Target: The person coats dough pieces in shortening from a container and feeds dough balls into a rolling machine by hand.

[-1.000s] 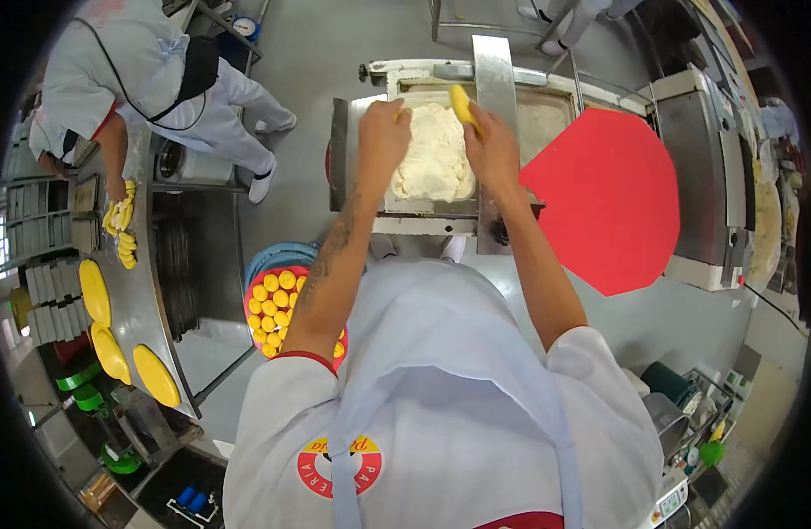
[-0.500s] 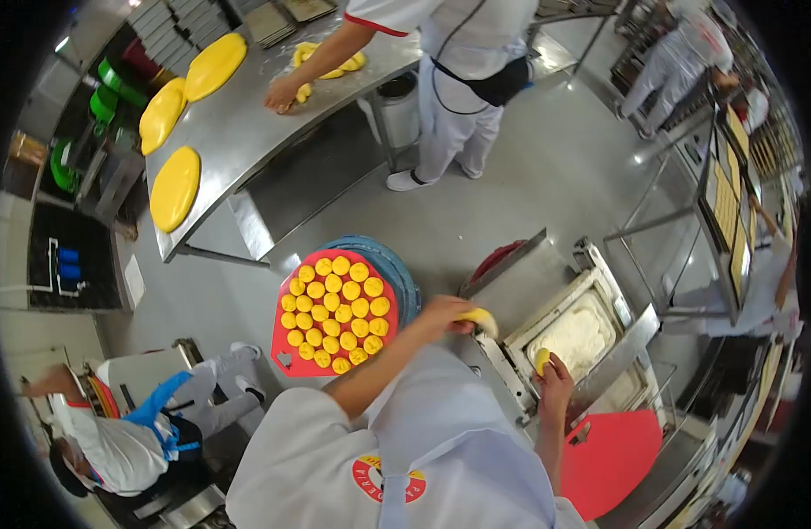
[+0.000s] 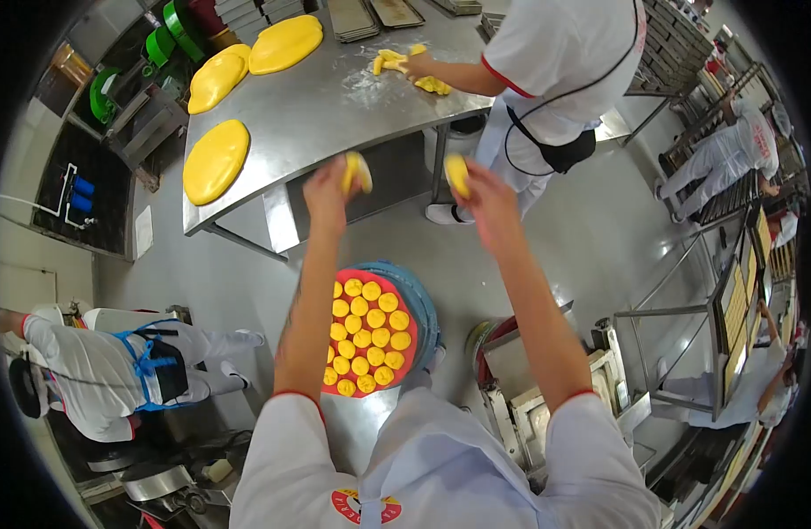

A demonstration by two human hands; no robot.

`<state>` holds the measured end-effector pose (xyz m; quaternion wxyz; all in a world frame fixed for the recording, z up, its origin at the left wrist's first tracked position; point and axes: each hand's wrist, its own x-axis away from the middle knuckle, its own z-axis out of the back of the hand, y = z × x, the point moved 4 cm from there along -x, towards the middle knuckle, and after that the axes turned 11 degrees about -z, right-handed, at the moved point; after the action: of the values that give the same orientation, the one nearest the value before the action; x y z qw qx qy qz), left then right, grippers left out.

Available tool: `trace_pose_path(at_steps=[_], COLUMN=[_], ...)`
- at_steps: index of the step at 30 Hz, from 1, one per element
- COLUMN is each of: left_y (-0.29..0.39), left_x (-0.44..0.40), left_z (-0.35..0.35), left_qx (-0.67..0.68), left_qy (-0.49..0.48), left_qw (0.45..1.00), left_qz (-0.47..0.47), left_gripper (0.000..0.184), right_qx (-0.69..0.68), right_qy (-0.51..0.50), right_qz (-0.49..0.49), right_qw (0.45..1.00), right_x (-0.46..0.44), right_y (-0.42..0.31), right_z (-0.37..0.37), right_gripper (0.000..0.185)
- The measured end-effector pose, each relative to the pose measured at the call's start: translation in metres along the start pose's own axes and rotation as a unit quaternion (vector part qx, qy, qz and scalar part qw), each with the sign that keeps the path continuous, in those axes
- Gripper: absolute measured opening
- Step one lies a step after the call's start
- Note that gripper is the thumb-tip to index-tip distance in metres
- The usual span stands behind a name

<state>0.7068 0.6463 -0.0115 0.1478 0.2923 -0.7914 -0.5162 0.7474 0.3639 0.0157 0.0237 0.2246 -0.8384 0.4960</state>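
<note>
My left hand (image 3: 328, 187) is raised before the steel table and closed on a yellow dough piece (image 3: 356, 174) with a pale face. To its right, at about the same height, my right hand (image 3: 488, 204) pinches another yellow dough piece (image 3: 457, 175). The two hands are apart. Below them, a red board (image 3: 403, 357) carries several round yellow dough balls (image 3: 381, 337) and rests on a blue round container (image 3: 423, 304). My left forearm covers the board's left edge.
Large yellow dough slabs (image 3: 216, 162) lie on the steel table (image 3: 308, 123), where a co-worker's hand (image 3: 418, 65) touches yellow dough strips (image 3: 433, 85). A machine with white-edged trays (image 3: 533, 423) stands at lower right. Another person (image 3: 114, 361) is at left; a rack (image 3: 732, 309) stands at right.
My view has turned left, away from the machine with the white filling. Both hands have moved up and forward, each still holding a dough piece.
</note>
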Motion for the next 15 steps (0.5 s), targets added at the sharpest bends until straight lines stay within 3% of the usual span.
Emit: trace_pose_path(at_steps=[2, 3, 6, 7, 9, 10, 11, 13, 14, 15], left_y=[0.019, 0.034, 0.009, -0.015, -0.052, -0.082, -0.153, -0.205, -0.212, -0.215], left_x=[-0.06, -0.07, -0.08, -0.07, -0.015, 0.024, 0.048, 0.171, 0.241, 0.298], left_z=[-0.038, -0.058, -0.049, -0.03, -0.002, 0.021, 0.072, 0.095, 0.087, 0.076], left_qx=[0.034, 0.053, -0.079, -0.078, -0.11, -0.085, -0.2, -0.158, -0.142, -0.137], left_qy=[-0.081, -0.122, -0.157, -0.156, -0.151, -0.157, -0.2, -0.166, -0.165, -0.189], left_qw=[0.996, 0.991, 0.982, 0.982, 0.977, 0.979, 0.959, 0.946, 0.916, 0.88], left_qz=[-0.011, 0.002, 0.065, 0.072, 0.101, 0.098, 0.035, 0.227, 0.336, 0.413], left_gripper=[0.039, 0.044, 0.051, 0.049, 0.044, 0.042, 0.042, 0.039, 0.037, 0.035], right_qx=[0.099, 0.156, 0.31, 0.356, 0.289, 0.319, 0.311, 0.198, 0.233, 0.211], right_qy=[-0.088, -0.059, 0.014, 0.037, 0.006, 0.004, 0.013, 0.083, 0.147, 0.178], right_qz=[0.022, 0.02, 0.034, 0.041, 0.035, 0.04, -0.036, -0.152, -0.115, -0.149], right_qw=[0.991, 0.986, 0.95, 0.933, 0.957, 0.947, 0.95, 0.965, 0.955, 0.95], right_x=[-0.058, -0.083, -0.096, -0.095, -0.052, -0.024, 0.025, 0.133, 0.208, 0.258], right_y=[-0.038, -0.048, -0.038, -0.028, 0.019, 0.047, 0.071, 0.146, 0.157, 0.15], right_z=[-0.045, -0.058, -0.044, -0.029, 0.02, 0.059, 0.091, 0.173, 0.193, 0.204], right_gripper=[0.044, 0.044, 0.047, 0.049, 0.052, 0.048, 0.05, 0.043, 0.04, 0.04])
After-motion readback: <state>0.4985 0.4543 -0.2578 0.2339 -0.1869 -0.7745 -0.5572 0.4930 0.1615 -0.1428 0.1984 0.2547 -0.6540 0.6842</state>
